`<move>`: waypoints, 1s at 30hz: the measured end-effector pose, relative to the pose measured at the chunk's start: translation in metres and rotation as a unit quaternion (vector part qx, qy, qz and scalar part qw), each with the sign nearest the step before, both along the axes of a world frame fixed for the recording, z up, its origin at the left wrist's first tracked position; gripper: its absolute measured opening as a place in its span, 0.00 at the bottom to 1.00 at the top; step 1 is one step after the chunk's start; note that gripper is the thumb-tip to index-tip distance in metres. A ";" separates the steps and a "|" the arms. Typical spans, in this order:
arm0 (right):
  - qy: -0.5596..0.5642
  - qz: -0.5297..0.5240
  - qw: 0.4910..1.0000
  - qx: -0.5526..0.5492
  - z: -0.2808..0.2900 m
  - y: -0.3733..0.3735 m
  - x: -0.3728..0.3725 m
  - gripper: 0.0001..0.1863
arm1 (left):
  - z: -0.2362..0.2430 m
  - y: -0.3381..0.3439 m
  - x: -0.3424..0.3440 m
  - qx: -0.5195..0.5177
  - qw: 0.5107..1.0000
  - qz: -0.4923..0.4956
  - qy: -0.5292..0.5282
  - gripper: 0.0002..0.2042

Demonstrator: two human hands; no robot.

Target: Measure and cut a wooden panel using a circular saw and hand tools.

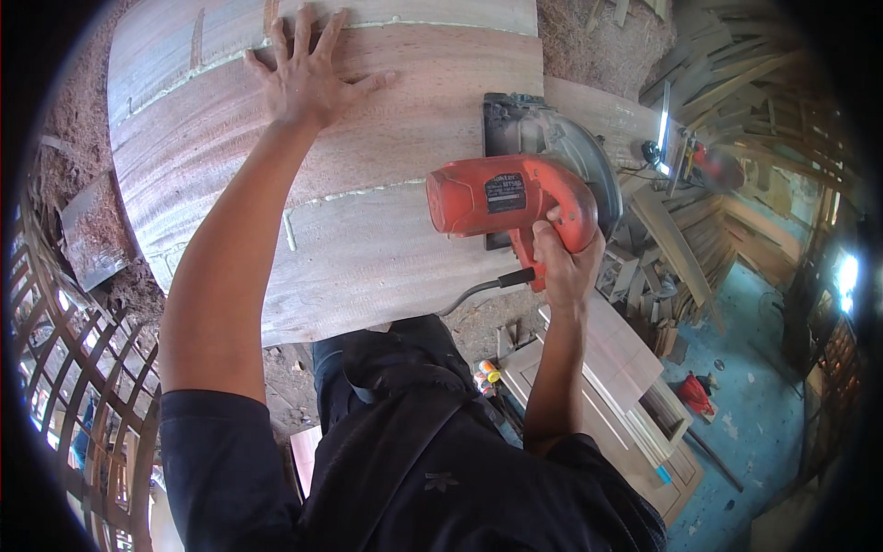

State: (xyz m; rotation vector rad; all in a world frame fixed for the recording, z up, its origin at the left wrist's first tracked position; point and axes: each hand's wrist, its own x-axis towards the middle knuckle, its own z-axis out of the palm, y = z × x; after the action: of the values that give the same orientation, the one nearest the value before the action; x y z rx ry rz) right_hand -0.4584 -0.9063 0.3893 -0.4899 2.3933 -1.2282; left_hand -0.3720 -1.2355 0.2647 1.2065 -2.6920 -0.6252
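A wide wooden panel of joined boards lies before me, pale glue lines running along its seams. On its far left part my left hand rests flat, fingers spread. My right hand is wrapped round the rear handle of a red circular saw. The saw's dark base plate sits at the panel's right edge, and its grey blade guard reaches past that edge. From the handle's bottom a dark power cord runs back toward my body. Whether the blade spins cannot be seen.
Another board extends beyond the panel's right edge. Scrap wood is heaped at the right, beside a blue floor. Wooden panels are stacked near my right elbow. At the left stands a wooden lattice. Sawdust covers the far ground.
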 end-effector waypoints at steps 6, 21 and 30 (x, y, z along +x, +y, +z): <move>-0.015 0.016 1.000 -0.010 -0.001 -0.011 -0.005 0.10 | -0.061 -0.008 0.007 -0.177 0.984 0.011 0.036 0.57; 0.008 0.000 1.000 0.003 0.001 -0.031 -0.010 0.09 | -0.045 -0.005 0.006 -0.115 0.990 0.012 -0.077 0.57; 0.008 -0.053 0.999 0.009 0.003 -0.045 -0.016 0.07 | -0.041 -0.008 0.005 -0.099 0.993 -0.001 -0.065 0.57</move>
State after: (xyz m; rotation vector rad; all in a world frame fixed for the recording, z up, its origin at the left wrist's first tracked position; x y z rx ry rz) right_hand -0.4744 -0.9511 0.3922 -0.3735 2.4696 -1.2508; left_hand -0.3668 -1.2438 0.2237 1.2317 -2.7810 -0.2796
